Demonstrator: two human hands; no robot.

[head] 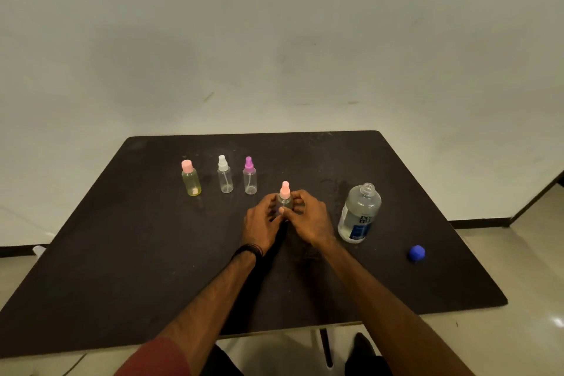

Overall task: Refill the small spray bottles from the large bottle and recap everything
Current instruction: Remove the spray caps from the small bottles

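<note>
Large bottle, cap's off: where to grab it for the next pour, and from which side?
Grip the large bottle around its mid-body, above the label, probably from its right side with the right hand. It stands upright and uncapped, so keep it level while lifting. The body is wide; the neck is narrow and open. The blue cap lies apart, clear of the approach.

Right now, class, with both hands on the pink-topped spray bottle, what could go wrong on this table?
1. The large bottle stands uncapped beside the right hand; a stray elbow could tip it and spill it.
2. Its blue cap lies near the table edge and might roll off.
3. The pink-topped spray bottle, gripped by both hands, left hand included, could slip.
</note>
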